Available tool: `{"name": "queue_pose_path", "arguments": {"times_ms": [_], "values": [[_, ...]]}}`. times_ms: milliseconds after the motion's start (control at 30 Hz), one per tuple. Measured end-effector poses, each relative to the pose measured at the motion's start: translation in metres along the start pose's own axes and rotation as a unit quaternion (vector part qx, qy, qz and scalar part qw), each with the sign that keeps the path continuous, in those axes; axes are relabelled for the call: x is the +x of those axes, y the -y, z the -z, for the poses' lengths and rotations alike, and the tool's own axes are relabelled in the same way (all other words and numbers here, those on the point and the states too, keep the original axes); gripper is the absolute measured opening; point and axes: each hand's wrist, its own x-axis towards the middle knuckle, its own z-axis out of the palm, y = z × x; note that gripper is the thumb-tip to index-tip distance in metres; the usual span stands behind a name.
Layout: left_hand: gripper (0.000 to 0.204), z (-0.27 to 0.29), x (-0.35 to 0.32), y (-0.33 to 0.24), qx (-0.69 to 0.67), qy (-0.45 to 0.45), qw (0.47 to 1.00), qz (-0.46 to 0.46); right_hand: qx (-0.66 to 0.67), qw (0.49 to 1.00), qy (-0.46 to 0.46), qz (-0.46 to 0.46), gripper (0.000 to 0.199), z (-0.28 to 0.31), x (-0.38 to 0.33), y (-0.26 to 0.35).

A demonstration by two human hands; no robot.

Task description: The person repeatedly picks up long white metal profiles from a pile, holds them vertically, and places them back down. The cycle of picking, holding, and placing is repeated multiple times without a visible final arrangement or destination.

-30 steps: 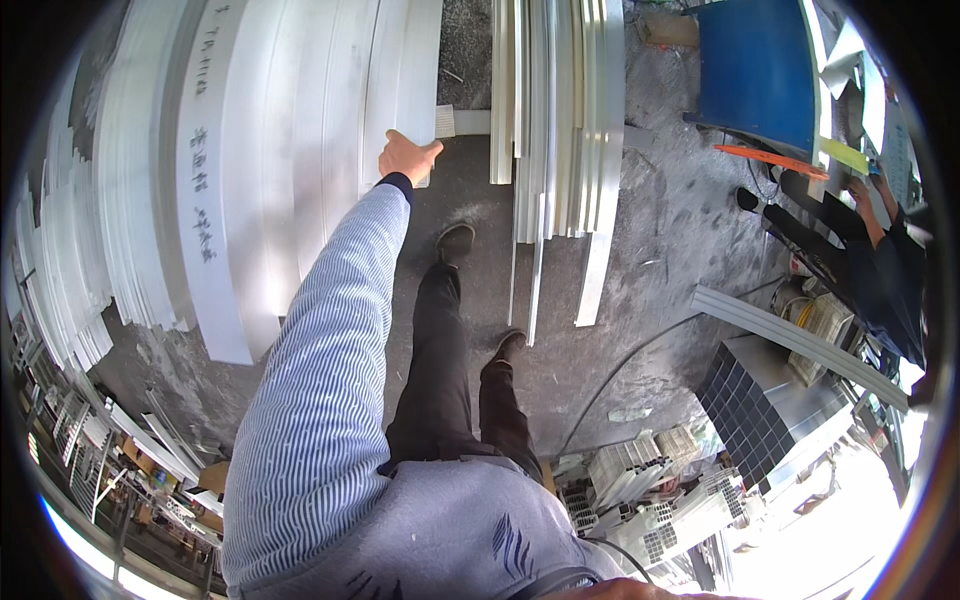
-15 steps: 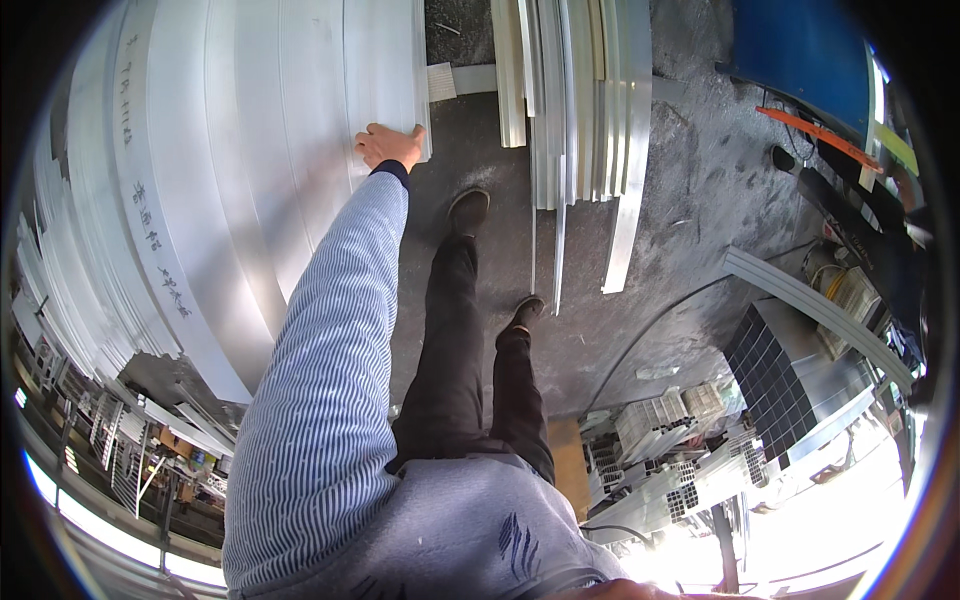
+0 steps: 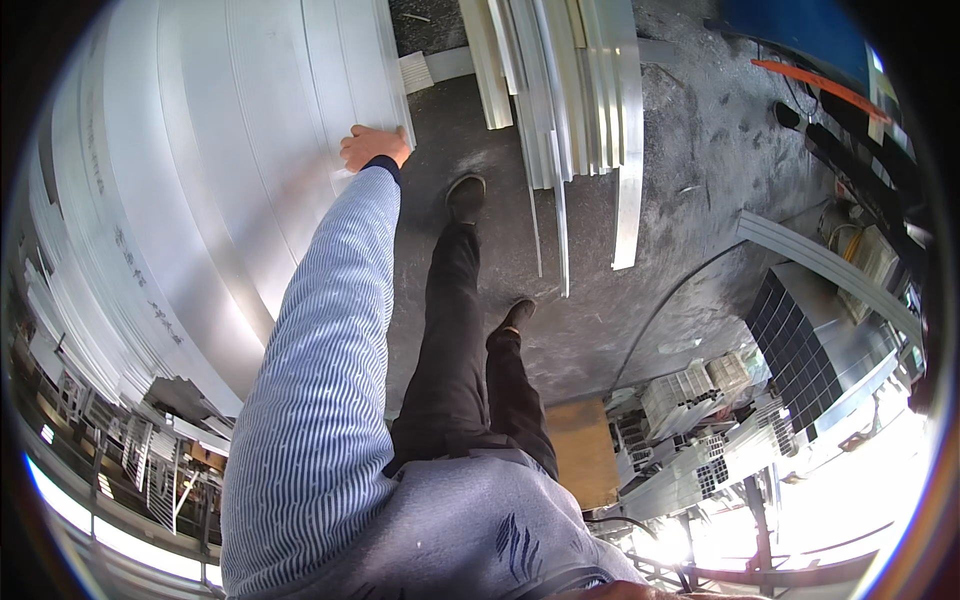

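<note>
I'm seeing the left hand [image 3: 372, 147] lying flat, fingers spread and unclenched, on the stacked aluminium sheets [image 3: 250, 150] near their right edge. The sheets are sitting under the fingertips, left of the floor [image 3: 690, 180].

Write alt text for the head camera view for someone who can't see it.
Seen from above, a person's left hand rests on a stack of long pale aluminium profiles, arm in a striped blue sleeve. More profiles lie on the grey concrete floor ahead.

Left hand [image 3: 372, 146] is resting flat on the edge of the stacked aluminium profiles [image 3: 230, 180]; another profile bundle [image 3: 570, 90] is lying on the concrete floor [image 3: 680, 200] just beside.
</note>
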Motion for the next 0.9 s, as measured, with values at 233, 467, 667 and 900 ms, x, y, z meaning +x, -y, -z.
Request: {"name": "queue_pose_path", "arguments": {"times_ms": [233,467,667,900], "values": [[0.098,-0.008,-0.04,0.027,0.041,0.037,0.997,-0.054,0.049,0.999,0.002,0.015,0.035,-0.072,-0.01,-0.044],[0.053,-0.082,-0.067,0.098,0.151,0.084,0.835,-0.522,-0.019,0.988,-0.083,0.131,0.039,-0.253,0.003,-0.145],[0.067,-0.1,-0.18,0.13,0.218,0.067,0.808,-0.543,-0.04,0.989,-0.118,0.083,0.056,-0.369,0.059,-0.164],[0.046,-0.105,-0.388,0.173,0.09,0.147,0.876,-0.451,0.188,0.974,-0.062,0.106,0.045,-0.372,0.095,-0.24]]}}
